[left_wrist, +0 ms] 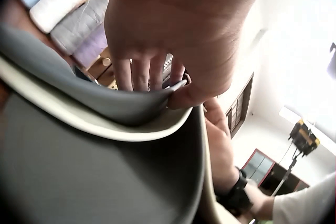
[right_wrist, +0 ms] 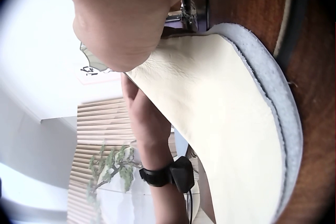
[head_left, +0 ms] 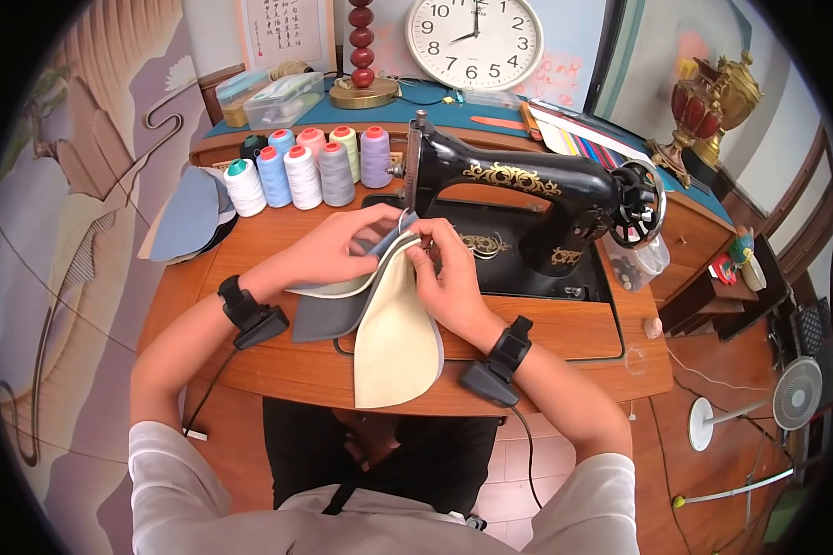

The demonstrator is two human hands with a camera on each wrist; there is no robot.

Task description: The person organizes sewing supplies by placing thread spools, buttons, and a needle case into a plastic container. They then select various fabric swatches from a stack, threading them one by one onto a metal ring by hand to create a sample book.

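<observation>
Both hands meet over the sewing machine bed, just in front of the needle end of a black sewing machine (head_left: 500,176). My left hand (head_left: 329,248) pinches the upper edges of layered leather pieces, its thumb on the near side and fingers behind. My right hand (head_left: 449,277) pinches the top of a cream leather piece (head_left: 393,342) that hangs toward the table's front edge. Grey leather pieces (head_left: 329,316) fan out to the left, with a pale layer between them in the left wrist view. A fuzzy grey-blue backing (right_wrist: 273,92) shows along the cream piece's edge in the right wrist view.
Several thread spools (head_left: 303,176) stand left of the machine. Blue and dark cut pieces (head_left: 190,217) lie at the table's left edge. A handwheel (head_left: 637,205) and a clear tub (head_left: 643,264) are at the right. Behind are a clock (head_left: 475,42) and plastic boxes (head_left: 287,100).
</observation>
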